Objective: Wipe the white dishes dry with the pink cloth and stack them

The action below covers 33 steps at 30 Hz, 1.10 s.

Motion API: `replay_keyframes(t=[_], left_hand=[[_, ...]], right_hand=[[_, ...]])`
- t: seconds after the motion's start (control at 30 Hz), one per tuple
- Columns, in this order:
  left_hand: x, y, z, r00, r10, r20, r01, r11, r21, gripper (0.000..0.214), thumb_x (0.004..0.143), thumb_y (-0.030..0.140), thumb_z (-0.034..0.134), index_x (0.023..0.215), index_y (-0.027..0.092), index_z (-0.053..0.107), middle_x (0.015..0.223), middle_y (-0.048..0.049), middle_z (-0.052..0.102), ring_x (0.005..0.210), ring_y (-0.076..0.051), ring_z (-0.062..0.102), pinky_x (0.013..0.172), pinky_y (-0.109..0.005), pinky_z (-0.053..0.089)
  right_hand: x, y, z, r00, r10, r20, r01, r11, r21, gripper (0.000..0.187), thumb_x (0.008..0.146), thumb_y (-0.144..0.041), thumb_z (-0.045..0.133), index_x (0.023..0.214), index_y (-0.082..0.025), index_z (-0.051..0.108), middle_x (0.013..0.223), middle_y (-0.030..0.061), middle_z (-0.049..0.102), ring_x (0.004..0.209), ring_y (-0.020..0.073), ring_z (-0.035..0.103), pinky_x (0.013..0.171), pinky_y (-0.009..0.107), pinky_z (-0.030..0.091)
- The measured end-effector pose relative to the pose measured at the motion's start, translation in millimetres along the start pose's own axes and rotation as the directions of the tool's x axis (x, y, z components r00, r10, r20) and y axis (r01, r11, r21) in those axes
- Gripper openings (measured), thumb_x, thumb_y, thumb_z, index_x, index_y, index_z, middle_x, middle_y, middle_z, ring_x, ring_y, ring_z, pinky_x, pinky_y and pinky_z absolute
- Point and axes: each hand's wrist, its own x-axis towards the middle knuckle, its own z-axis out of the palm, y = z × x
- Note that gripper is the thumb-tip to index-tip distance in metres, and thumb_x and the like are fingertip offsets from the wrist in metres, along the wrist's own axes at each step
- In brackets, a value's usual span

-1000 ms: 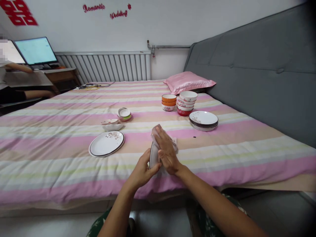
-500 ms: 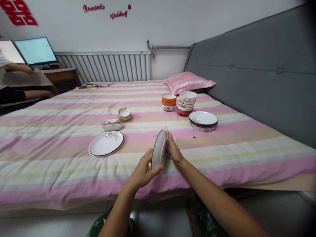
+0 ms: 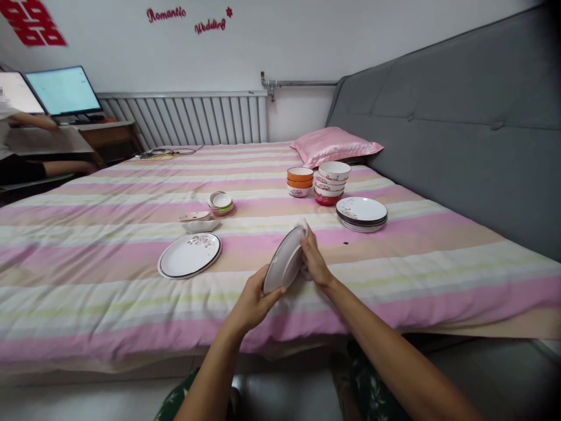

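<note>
My left hand (image 3: 252, 301) grips the lower rim of a white plate (image 3: 284, 261), which is tilted with its underside towards me, above the near edge of the bed. My right hand (image 3: 314, 262) is pressed against the plate's far face, fingers closed on a pale cloth (image 3: 302, 224) that peeks over the plate's top edge. Most of the cloth is hidden behind the plate and hand.
On the striped bedspread (image 3: 131, 263) lie a single flowered plate (image 3: 190, 255), a small white dish (image 3: 199, 221), a stack of little saucers (image 3: 221, 202), bowl stacks (image 3: 300, 181) (image 3: 333, 182) and a plate stack (image 3: 362, 213). A pink pillow (image 3: 333, 145) and grey headboard (image 3: 460, 117) stand right. Another person sits far left at monitors.
The plate has tipped from nearly edge-on to leaning left with its underside showing. My right hand with the cloth has slid from the near side round behind it.
</note>
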Motion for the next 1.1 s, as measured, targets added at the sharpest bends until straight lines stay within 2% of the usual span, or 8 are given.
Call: replay_keyframes(t=[0.13,0.27,0.37,0.53,0.7,0.8,0.93,1.1], left_hand=[[8,-15,11.3,0.994,-0.066,-0.082,0.058,0.994,-0.095,0.041,0.072,0.027,0.063,0.11,0.013,0.06,0.098,-0.0074,0.066,0.089,-0.02,0.059,0.079,-0.03,0.047],[16,-22,20.9,0.97,-0.209,-0.125,0.175,0.956,-0.236,0.029,0.064,0.025,0.069,0.089,0.01,0.066,0.075,-0.0031,0.067,0.068,-0.016,0.059,0.065,-0.025,0.047],[18,-17,19.7,0.951,-0.276,-0.142,0.233,0.936,-0.262,0.031,0.06,0.028,0.073,0.085,0.009,0.067,0.067,-0.0016,0.065,0.06,-0.014,0.057,0.057,-0.023,0.045],[20,2,6.5,0.944,-0.187,-0.272,0.145,0.975,-0.168,0.045,0.061,0.034,0.073,0.1,0.012,0.066,0.086,-0.0058,0.069,0.076,-0.02,0.063,0.065,-0.027,0.05],[21,6,-3.3,0.919,-0.091,-0.384,0.107,0.994,0.021,0.046,0.061,0.035,0.072,0.1,0.011,0.066,0.088,-0.006,0.071,0.078,-0.023,0.064,0.068,-0.03,0.052],[20,2,-5.3,0.903,-0.133,-0.409,0.141,0.99,-0.011,0.047,0.061,0.034,0.071,0.101,0.01,0.065,0.087,-0.0054,0.071,0.075,-0.022,0.064,0.066,-0.029,0.053],[17,-2,-5.8,0.878,-0.178,-0.445,0.155,0.984,-0.09,0.048,0.06,0.032,0.071,0.102,0.01,0.063,0.091,-0.0063,0.071,0.078,-0.022,0.065,0.068,-0.029,0.053],[15,-2,-5.5,0.885,-0.154,-0.439,0.139,0.988,-0.067,0.043,0.061,0.029,0.07,0.099,0.008,0.063,0.089,-0.0066,0.071,0.079,-0.022,0.065,0.068,-0.029,0.053]], right_hand=[[6,-7,-11,0.99,-0.142,-0.023,0.138,0.983,-0.122,0.058,0.092,-0.048,0.025,0.143,-0.025,0.01,0.138,0.0074,0.034,0.13,0.0187,0.025,0.109,0.043,0.02],[7,-12,-14,0.968,-0.249,0.0,0.24,0.931,-0.276,0.058,0.092,-0.045,0.027,0.143,-0.024,0.009,0.141,0.0086,0.029,0.131,0.0188,0.024,0.109,0.043,0.021],[4,-16,-12,0.96,-0.282,-0.003,0.265,0.905,-0.333,0.056,0.093,-0.042,0.026,0.143,-0.024,0.009,0.141,0.0082,0.03,0.13,0.019,0.025,0.108,0.044,0.022],[0,-25,-4,0.952,-0.303,0.051,0.3,0.879,-0.37,0.056,0.092,-0.042,0.027,0.143,-0.027,0.009,0.144,0.0059,0.028,0.132,0.0209,0.024,0.109,0.044,0.021],[-8,-31,9,0.92,-0.334,0.203,0.388,0.841,-0.377,0.059,0.091,-0.043,0.024,0.144,-0.027,0.003,0.152,0.001,0.006,0.138,0.0253,0.008,0.11,0.05,0.012],[-14,-34,17,0.882,-0.361,0.304,0.46,0.804,-0.378,0.061,0.089,-0.048,0.025,0.144,-0.026,0.007,0.152,-0.0003,0.0,0.138,0.0271,0.003,0.11,0.051,0.007],[-20,-40,24,0.823,-0.384,0.418,0.541,0.754,-0.373,0.06,0.088,-0.053,0.027,0.142,-0.028,0.018,0.152,-0.0023,0.003,0.138,0.027,0.003,0.111,0.05,0.004],[-21,-42,27,0.821,-0.402,0.405,0.549,0.75,-0.369,0.055,0.089,-0.049,0.026,0.14,-0.03,0.025,0.152,-0.0032,0.006,0.138,0.0262,0.004,0.111,0.05,0.004]])
